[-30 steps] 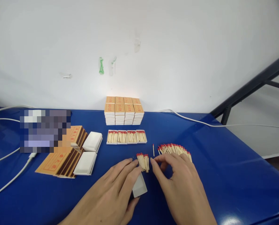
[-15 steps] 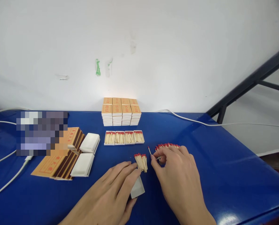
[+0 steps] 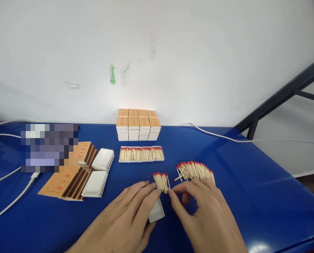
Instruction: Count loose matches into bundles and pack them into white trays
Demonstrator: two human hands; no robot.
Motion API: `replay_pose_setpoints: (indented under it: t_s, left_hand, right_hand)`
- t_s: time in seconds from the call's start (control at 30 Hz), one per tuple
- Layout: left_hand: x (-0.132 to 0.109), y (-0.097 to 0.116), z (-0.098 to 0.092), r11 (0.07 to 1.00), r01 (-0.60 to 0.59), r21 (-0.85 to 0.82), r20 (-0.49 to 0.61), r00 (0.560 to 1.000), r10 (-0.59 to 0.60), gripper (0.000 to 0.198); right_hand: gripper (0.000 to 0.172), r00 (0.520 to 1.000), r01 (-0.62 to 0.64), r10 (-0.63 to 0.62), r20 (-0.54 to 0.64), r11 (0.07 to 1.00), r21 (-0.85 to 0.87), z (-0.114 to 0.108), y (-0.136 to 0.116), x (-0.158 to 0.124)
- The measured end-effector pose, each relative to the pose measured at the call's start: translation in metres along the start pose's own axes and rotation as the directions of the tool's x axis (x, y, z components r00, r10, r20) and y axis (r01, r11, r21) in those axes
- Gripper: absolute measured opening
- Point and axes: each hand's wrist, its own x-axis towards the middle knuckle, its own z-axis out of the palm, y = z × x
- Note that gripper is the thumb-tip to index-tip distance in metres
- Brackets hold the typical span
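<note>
Our left hand [image 3: 130,214]: fingers curled onto white tray [image 3: 158,211], just this side of match bundle [image 3: 161,182] on tabletop [image 3: 251,196]. Our right hand [image 3: 206,218]: fingers nearly closed at bundle's near end, grip unclear. Loose matches [image 3: 196,171] just right of bundle.

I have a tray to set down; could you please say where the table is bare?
Bare: the table right of the loose matches; the front-left corner below the flat sleeves. Crowded: the centre, around the left hand and right hand.

The left hand [image 3: 127,216] and the right hand [image 3: 205,214] are bare and slender.
</note>
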Motion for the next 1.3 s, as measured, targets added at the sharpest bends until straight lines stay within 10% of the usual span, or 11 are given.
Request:
replay_pose_setpoints:
  t_s: [0.77, 1.3]
  left_hand:
    - [0.000, -0.001, -0.001, 1.000, -0.001, -0.005, -0.013, 1.000, 0.001, 0.055]
    - [-0.002, -0.002, 0.000, 0.999, 0.046, 0.005, -0.023, 0.999, -0.046, 0.049]
  right_hand:
    - [0.026, 0.997, 0.004, -0.007, -0.081, 0.999, -0.033, 0.014, -0.013, -0.002]
    - [0.015, 0.996, 0.089, -0.088, 0.012, 0.989, -0.120, 0.004, 0.037, 0.009]
